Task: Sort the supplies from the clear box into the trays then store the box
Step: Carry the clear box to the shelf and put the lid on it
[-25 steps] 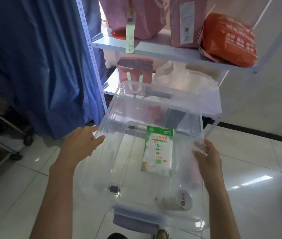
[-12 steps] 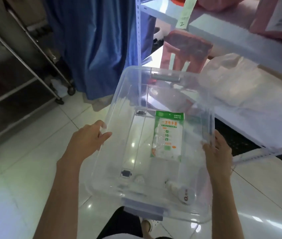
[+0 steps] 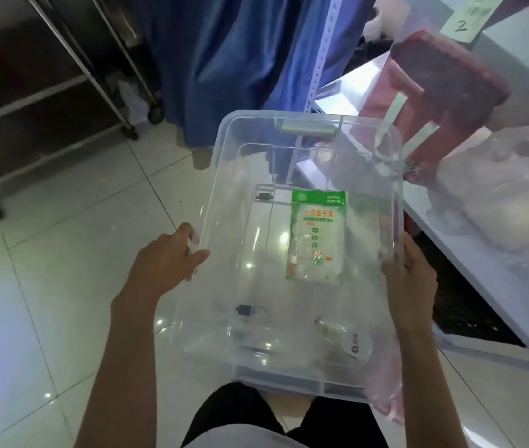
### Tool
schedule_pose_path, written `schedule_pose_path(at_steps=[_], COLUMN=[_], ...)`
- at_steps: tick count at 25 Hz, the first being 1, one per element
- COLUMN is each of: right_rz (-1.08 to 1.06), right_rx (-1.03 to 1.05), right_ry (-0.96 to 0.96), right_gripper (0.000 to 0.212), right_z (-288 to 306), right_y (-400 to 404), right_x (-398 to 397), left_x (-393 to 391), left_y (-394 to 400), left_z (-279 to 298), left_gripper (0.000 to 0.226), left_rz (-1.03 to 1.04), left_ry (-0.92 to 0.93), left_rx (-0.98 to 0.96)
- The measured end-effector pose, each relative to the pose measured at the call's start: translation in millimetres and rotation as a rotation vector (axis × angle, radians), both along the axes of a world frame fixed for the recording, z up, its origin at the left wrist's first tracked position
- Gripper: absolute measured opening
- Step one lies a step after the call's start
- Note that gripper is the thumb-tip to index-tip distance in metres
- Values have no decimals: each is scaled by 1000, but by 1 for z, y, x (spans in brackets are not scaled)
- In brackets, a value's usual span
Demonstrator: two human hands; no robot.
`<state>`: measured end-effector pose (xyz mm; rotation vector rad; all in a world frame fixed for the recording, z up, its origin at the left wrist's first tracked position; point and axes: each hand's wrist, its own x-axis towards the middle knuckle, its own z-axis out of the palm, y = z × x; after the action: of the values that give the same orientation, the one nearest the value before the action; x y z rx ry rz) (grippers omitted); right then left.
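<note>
A clear box (image 3: 302, 253) is held above a tiled floor (image 3: 46, 286), seen from above, just beside a low shelf (image 3: 483, 253). The left hand (image 3: 166, 263) is curled over the left rim, thumb inside. The right hand (image 3: 408, 279) is wrapped around the right rim. Inside the box, a flat green and white packet (image 3: 316, 236) lies near the middle, and a small white roll (image 3: 358, 345) lies near the closer right corner. The box is judged to be light, stiff and smooth, so somewhat slippery. Its loose contents are likely to slide if it is tilted. A grip on both long rims, or on the end handles (image 3: 308, 127), is judged safest.
</note>
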<state>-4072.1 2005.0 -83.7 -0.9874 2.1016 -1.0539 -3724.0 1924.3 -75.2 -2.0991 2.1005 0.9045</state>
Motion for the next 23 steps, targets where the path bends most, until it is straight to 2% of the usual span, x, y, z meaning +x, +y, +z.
schedule_pose_path(at_steps=[3,10,14,19,23], right_rz=[48,213,314,315,405], right_rx=[-3,85,106,204,307], right_ry=[-12,-105,-95,-46,-25], right_gripper=[52,37,38,28,45], right_z=[-11,-74,-121,-188,-253], right_y=[-17,-91,-121,-160,-185], right_x=[-7,-39,-58,-74,-83], left_x=[-5,-41,-77,-103,-114], left_y=[0,3,11,6,-6], left_z=[-17,-70,-104,-179,-253], left_gripper=[24,24,24,25,23], left_rz=[59,329,458,575,622], left_ry=[24,-20,9,43,75], left_rx=[-10,36,-22,-35,-1])
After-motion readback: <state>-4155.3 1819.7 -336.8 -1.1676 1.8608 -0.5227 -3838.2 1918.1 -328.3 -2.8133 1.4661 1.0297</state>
